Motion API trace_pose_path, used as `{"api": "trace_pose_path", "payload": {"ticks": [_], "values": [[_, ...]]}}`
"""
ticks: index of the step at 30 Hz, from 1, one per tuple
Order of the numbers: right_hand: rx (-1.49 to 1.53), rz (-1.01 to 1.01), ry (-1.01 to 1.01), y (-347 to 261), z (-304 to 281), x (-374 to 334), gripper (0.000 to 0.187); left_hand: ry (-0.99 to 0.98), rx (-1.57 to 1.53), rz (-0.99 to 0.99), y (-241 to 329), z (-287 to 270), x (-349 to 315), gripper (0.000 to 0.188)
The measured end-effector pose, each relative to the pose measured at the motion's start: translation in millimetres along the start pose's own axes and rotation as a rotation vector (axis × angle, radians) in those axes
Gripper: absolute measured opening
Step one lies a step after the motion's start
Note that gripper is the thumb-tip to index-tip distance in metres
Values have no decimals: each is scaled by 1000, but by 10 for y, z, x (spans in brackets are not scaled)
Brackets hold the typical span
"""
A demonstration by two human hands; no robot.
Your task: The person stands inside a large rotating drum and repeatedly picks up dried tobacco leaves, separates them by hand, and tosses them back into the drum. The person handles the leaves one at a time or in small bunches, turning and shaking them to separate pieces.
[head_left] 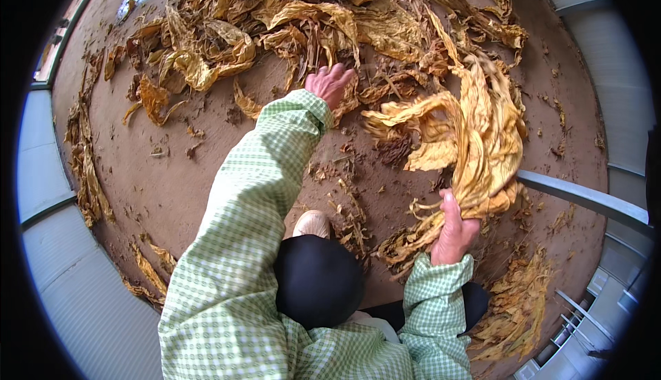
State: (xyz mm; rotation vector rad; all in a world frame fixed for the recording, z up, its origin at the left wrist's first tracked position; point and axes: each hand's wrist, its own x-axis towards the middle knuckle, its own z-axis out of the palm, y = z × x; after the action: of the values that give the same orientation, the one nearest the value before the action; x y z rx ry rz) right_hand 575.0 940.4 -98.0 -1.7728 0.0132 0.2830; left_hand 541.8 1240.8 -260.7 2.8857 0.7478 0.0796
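My right hand [454, 230] is closed round the stem ends of a bundle of dried tobacco leaves [485, 139], thumb on top. The long yellow-brown leaves rise from the fist and fold over to the left. Farther off, my left hand [329, 85] reaches to the near edge of a wide heap of dried tobacco leaves [385, 32]. Its fingers are bent down round a brown dried leaf [348, 99] there, and the fingertips are hidden.
Leaf scraps lie over the brown floor [227, 139]. More dried leaves [520, 304] lie at the near right, with a strip of leaves [86, 159] at the far left. A metal bar [585, 192] juts in from the right. My knee [319, 280] and shoe [312, 223] are in the middle.
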Motion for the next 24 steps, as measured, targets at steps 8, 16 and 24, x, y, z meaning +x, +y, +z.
{"api": "trace_pose_path", "payload": {"ticks": [8, 16, 24], "values": [[11, 64, 29, 134, -88, 89, 19, 89, -14, -270, -658, -411, -598, 10], [71, 44, -42, 194, -37, 139, 22, 483, -389, -87, -639, -1075, -1475, 3], [94, 35, -20, 191, -155, 129, 19, -775, -1186, 364, 666, -1519, -1101, 52]]}}
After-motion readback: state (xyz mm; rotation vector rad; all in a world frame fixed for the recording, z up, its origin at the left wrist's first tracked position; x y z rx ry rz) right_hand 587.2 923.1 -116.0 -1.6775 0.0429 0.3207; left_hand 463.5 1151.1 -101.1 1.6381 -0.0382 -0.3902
